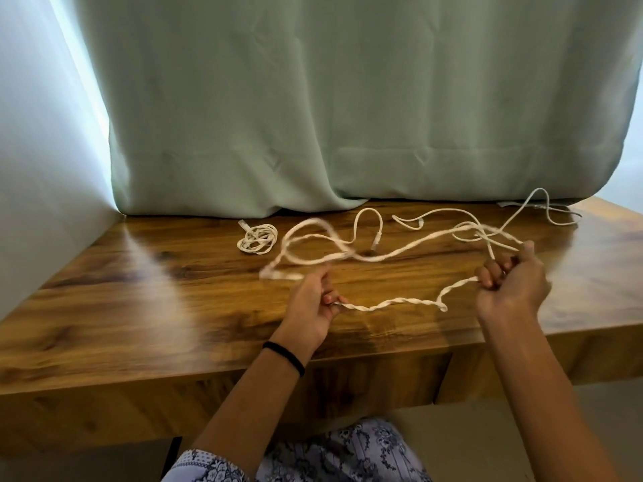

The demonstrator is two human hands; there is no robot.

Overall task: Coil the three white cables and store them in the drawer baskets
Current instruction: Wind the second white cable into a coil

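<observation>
loops of the held cable [313, 238] smear with motion blur; the curtain [348, 99] hides the table's back edge.

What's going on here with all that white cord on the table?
A person is tidying white cables on a wooden table. Their left hand and right hand each grip one long cable, stretched between them and partly blurred. A coiled cable lies near the curtain; another loose cable lies at the back right.

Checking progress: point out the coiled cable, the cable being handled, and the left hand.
coiled cable [258, 239], head view, middle of the bundle.
cable in hand [389, 304], head view, twisted stretch between both hands.
left hand [311, 302], head view, back of hand.
</observation>
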